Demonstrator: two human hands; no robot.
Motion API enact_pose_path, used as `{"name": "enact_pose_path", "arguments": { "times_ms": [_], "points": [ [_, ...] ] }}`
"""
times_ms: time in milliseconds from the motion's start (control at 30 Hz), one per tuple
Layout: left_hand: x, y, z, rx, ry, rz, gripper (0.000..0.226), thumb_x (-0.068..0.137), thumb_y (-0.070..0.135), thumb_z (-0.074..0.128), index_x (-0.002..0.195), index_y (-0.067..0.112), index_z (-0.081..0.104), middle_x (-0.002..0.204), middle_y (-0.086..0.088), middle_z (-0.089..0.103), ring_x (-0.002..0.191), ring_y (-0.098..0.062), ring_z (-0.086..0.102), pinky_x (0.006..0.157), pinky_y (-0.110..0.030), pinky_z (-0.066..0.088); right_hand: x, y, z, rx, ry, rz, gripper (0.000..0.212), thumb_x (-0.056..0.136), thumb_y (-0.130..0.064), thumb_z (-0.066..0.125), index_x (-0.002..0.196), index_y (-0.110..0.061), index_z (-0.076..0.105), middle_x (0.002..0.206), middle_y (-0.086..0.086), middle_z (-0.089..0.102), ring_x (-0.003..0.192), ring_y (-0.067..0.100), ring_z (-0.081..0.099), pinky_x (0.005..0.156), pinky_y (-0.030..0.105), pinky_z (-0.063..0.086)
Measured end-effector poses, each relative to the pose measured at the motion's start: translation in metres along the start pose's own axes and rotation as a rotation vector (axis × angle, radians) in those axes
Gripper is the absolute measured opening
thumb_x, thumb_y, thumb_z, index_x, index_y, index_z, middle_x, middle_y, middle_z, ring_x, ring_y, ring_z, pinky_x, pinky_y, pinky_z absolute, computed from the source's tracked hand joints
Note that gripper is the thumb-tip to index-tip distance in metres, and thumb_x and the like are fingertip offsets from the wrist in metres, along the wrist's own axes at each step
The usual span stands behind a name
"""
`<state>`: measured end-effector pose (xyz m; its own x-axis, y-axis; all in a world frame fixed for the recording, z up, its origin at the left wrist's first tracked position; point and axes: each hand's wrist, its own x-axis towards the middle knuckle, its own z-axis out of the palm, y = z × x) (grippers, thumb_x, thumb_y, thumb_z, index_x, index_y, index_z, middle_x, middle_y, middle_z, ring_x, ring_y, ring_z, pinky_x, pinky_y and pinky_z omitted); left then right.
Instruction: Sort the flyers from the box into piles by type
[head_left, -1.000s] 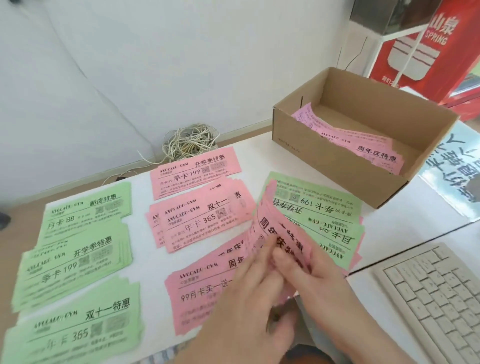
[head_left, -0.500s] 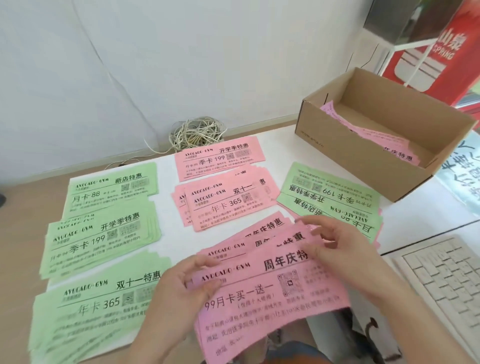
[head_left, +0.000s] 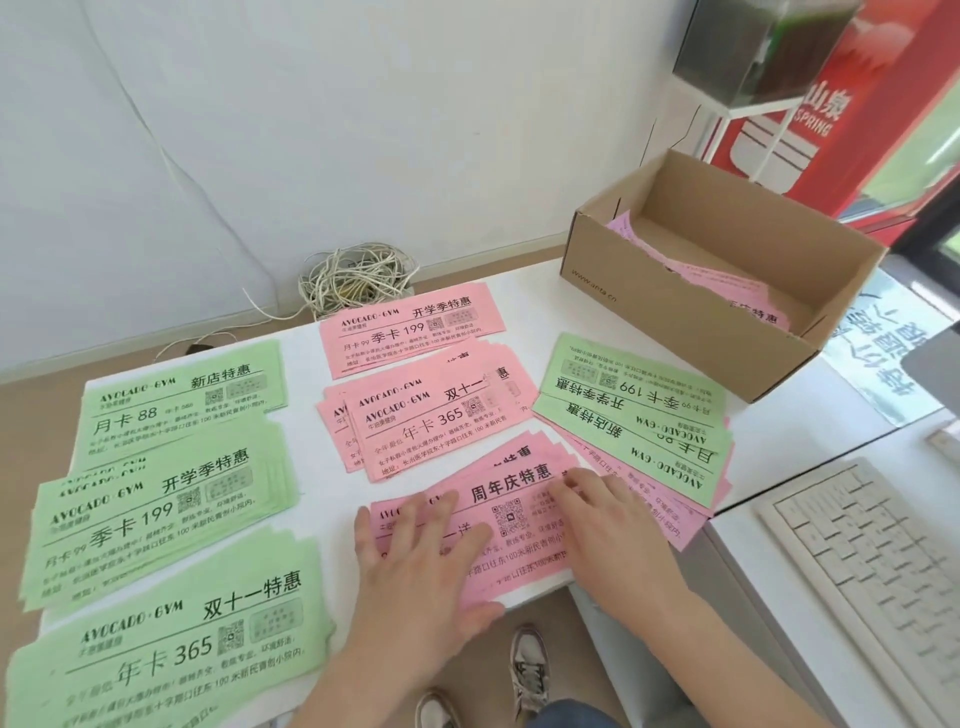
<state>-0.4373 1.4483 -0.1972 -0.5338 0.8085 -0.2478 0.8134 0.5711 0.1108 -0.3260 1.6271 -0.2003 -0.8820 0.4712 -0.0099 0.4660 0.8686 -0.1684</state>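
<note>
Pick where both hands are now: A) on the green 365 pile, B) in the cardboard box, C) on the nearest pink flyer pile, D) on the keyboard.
C: the left hand and right hand both rest on the nearest pink flyer pile, at the table's front edge.
</note>
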Motion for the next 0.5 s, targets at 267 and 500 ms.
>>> {"name": "enact_pose_path", "arguments": {
  "times_ms": [267, 500],
  "points": [
    [0.004, -0.004, 0.001, 0.019, 0.043, -0.032, 0.070, 0.040, 0.072, 0.070, 0.101, 0.042, 0.053, 0.119, -0.002, 0.065, 0.105, -0.033, 0.062, 0.102, -0.065, 0.017, 0.012, 0.032, -0.038, 0.429, -0.176, 0.097, 0.036, 0.095, -0.027, 0.048, 0.130, -0.032, 0.053, 0.126, -0.018, 0.050, 0.114, 0.005, 0.047, 0.097, 0.023, 0.040],
    [0.037, 0.022, -0.036, -0.101, 0.084, 0.042, 0.046, 0.054, 0.036, 0.087, 0.094, 0.023, 0.066, 0.109, -0.005, 0.065, 0.095, -0.026, 0.065, 0.060, -0.041, 0.058, 0.068, 0.113, -0.052, -0.002, -0.297, 0.215, 0.065, 0.086, -0.027, 0.053, 0.145, -0.024, 0.027, 0.154, 0.007, 0.022, 0.142, 0.028, 0.016, 0.110, 0.047, 0.032]
  ]
}}
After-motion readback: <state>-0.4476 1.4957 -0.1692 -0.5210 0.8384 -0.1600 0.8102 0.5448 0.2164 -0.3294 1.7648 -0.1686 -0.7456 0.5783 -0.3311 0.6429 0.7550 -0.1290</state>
